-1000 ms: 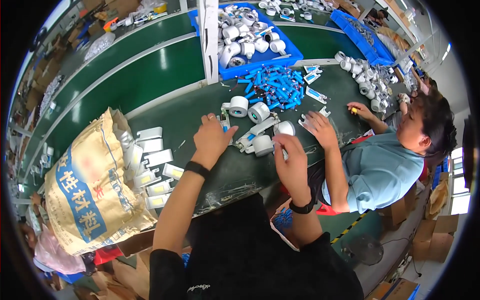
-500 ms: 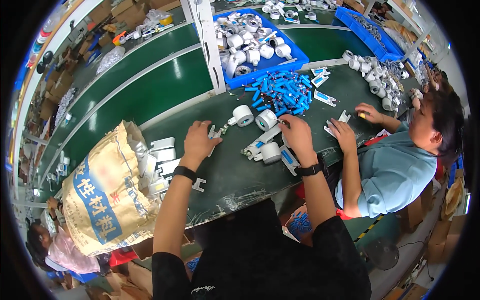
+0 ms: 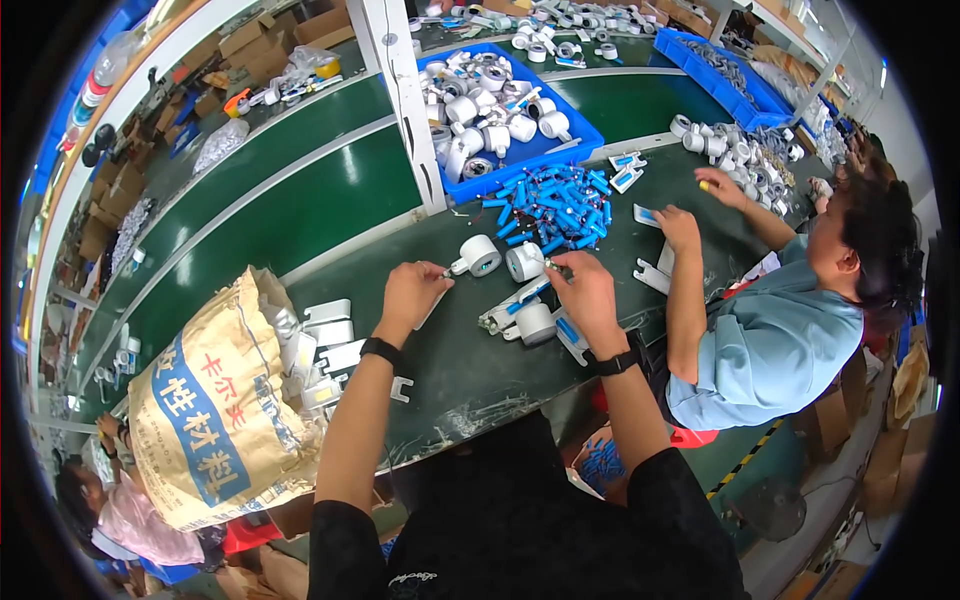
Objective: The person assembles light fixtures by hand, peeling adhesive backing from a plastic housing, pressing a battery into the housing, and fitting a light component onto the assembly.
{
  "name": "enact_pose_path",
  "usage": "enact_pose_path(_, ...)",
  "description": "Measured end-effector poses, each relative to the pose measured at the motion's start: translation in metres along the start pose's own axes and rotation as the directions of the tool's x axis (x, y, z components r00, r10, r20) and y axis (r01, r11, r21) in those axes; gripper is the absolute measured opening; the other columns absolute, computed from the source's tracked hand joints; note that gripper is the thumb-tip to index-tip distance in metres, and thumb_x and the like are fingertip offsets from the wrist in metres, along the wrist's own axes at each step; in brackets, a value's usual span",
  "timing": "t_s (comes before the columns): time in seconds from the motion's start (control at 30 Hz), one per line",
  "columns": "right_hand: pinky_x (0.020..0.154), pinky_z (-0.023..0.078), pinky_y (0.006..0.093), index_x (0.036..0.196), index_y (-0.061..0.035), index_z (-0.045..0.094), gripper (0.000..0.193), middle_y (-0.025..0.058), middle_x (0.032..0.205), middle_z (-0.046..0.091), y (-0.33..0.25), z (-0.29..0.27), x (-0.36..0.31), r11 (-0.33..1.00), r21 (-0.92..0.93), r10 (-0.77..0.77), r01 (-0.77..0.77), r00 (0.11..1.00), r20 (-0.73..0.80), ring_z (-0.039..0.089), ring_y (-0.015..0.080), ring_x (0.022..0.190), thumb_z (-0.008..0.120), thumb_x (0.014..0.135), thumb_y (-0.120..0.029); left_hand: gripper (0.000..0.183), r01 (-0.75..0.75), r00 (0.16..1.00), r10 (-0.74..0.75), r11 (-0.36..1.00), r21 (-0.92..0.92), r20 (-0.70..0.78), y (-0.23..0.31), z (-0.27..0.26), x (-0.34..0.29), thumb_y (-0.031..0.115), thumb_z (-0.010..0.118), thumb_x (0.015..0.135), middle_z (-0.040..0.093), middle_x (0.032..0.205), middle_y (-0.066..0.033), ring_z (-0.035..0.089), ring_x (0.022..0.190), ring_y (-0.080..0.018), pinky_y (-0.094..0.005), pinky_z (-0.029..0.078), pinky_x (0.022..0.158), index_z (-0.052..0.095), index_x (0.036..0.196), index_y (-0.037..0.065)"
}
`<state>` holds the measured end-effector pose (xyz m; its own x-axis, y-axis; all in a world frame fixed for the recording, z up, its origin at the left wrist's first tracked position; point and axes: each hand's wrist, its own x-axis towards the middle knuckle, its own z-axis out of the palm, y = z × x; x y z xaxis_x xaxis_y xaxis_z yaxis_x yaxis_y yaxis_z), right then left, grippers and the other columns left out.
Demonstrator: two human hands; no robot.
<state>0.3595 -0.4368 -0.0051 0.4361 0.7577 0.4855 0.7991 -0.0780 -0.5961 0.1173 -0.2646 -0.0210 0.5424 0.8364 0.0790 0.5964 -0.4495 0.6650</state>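
Green surface [image 3: 300, 215] runs diagonally; bare room lies beyond the left hand [image 3: 408, 295], its near edge below both wrists. Tan printed sack [image 3: 215, 410] lies left of the left hand, blue bin [image 3: 575, 140] beyond the right hand [image 3: 585, 295]. Left grip pinched on a small part, white roller [image 3: 480, 255] just beside. Right grip closed on a thin blue piece [image 3: 535, 290], long axis toward the left hand.

Green bench [image 3: 300, 215], white rollers [image 3: 480, 255], blue bin [image 3: 585, 135]
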Motion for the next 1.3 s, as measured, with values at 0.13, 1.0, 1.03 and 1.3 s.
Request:
enact_pose_path(0.13,0.070,0.053,0.0397,0.093,-0.0020,0.069,0.017,0.0145,0.088,0.067,-0.009,0.005,0.002,0.999,0.046,-0.008,0.007,1.000,0.014,0.066,0.0321,0.081,0.078,0.080,-0.009,0.027,0.051,0.996,-0.052,0.999,0.009,0.072,-0.010,-0.009,0.005,0.027,0.082,0.075,0.075,0.088,-0.0139,0.073,0.082,-0.0285,-0.0376,0.056,0.077,0.079,0.095,0.008)
enact_pose_path(1.0,0.070,0.052,0.0485,0.088,-0.0035,0.061,0.014,0.0170,0.088,0.063,-0.136,0.130,0.099,0.945,0.157,-0.307,0.287,0.944,0.125,0.064,0.0404,0.082,0.073,0.081,-0.006,0.021,0.174,0.984,-0.172,0.907,0.384,-0.042,-0.069,-0.131,0.099,0.026,0.082,0.069,0.075,0.093,-0.0116,0.072,0.090,-0.0306,-0.0401,0.058,0.086,0.080,0.087,0.016)
enact_pose_path(1.03,0.070,0.052,0.0489,0.088,-0.0034,0.061,0.014,0.0171,0.089,0.063,-0.144,0.142,0.107,0.944,0.150,-0.311,0.293,0.944,0.109,0.064,0.0406,0.082,0.073,0.081,-0.006,0.021,0.196,0.981,-0.186,0.905,0.378,-0.062,-0.078,-0.139,0.102,0.026,0.082,0.069,0.075,0.093,-0.0116,0.072,0.090,-0.0306,-0.0401,0.058,0.086,0.080,0.087,0.016)
enact_pose_path(1.3,0.070,0.053,0.0488,0.088,-0.0042,0.059,0.016,0.0162,0.089,0.062,-0.188,0.243,0.167,0.950,0.117,-0.303,0.291,0.947,0.104,0.065,0.0404,0.082,0.073,0.082,-0.007,0.024,0.378,0.926,-0.323,0.829,0.413,-0.197,-0.134,-0.198,0.132,0.019,0.072,0.077,0.072,0.106,-0.0187,0.070,0.102,-0.0361,-0.0439,0.058,0.087,0.075,0.097,0.006)
